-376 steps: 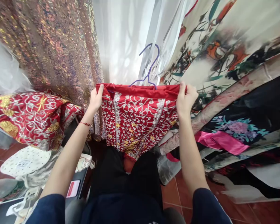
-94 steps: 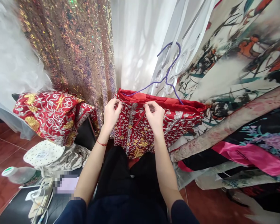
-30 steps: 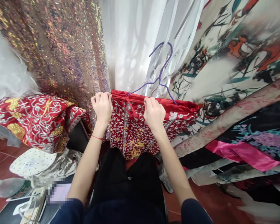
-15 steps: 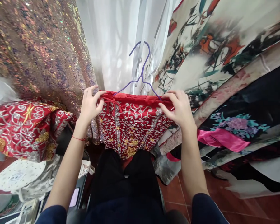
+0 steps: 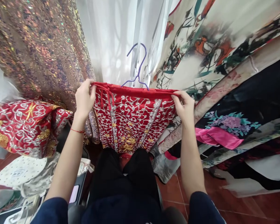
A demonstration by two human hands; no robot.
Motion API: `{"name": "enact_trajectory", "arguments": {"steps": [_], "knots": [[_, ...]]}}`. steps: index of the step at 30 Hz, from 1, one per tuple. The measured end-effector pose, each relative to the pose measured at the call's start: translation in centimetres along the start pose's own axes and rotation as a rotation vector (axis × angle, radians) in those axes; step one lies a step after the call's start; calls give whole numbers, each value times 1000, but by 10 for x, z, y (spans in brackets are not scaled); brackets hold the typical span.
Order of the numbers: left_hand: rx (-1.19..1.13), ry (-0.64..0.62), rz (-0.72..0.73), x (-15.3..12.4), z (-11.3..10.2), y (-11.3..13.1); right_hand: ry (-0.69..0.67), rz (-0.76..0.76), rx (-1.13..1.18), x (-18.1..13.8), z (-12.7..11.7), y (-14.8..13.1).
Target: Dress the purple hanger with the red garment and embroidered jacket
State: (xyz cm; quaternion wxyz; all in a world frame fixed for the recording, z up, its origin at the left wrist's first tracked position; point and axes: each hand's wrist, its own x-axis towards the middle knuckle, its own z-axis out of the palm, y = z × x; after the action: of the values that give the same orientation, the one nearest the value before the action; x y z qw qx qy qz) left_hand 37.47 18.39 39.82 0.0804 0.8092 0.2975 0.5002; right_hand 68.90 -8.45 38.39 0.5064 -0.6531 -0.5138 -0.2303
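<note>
A red skirt [image 5: 133,121] with silver and gold embroidery is stretched out in front of my knees. Its plain red waistband runs straight across between my hands, with a tied red drawstring near the left end. My left hand [image 5: 85,96] pinches the left corner of the waistband. At the right corner my right hand [image 5: 184,104] grips the band between thumb and fingers. A purple wire hanger [image 5: 138,70] rises from behind the waistband, its hook upward; its lower part is hidden by the cloth.
To the left lies another red embroidered garment [image 5: 30,127], above a polka-dotted white cloth item [image 5: 21,171] and a phone [image 5: 74,193]. A sequined fabric [image 5: 42,46] hangs at the back left. Floral garments [image 5: 200,56] hang on the right, over red floor tiles [image 5: 175,189].
My hands have moved apart, to the waistband's outer corners, and the skirt is pulled wider and flatter. More of the hanger's lower part is covered by the waistband.
</note>
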Motion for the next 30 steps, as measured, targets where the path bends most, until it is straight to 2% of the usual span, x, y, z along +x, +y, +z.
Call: {"name": "enact_trajectory", "arguments": {"steps": [4,7,10,15,17,19,21,23,26,30], "knots": [[-13,-159,-9,-7,7,-17,-165,-12,-2,-8,12,8],[-32,-181,2,-12,7,-20,-137,-17,-23,-14,15,8],[-68,-175,-1,-18,7,-16,-92,-46,-109,-18,15,-4],[-53,-175,56,-39,9,-10,-53,-67,-316,-23,18,-49],[-45,-196,72,-52,8,-8,-34,-107,-324,-25,25,-73],[-70,-211,65,-71,5,-5,-100,-179,-240,-27,35,-102],[-119,-193,29,-94,2,-5,-248,-273,-110,-30,51,-135],[-196,-150,-71,-123,-2,-9,-398,-389,-8,-33,73,-171],[-430,-79,-355,-169,-4,-25,-547,-595,42,-42,122,-223],[-829,180,-787,-215,-7,-47,-610,-873,-40,-59,207,-280]]}}
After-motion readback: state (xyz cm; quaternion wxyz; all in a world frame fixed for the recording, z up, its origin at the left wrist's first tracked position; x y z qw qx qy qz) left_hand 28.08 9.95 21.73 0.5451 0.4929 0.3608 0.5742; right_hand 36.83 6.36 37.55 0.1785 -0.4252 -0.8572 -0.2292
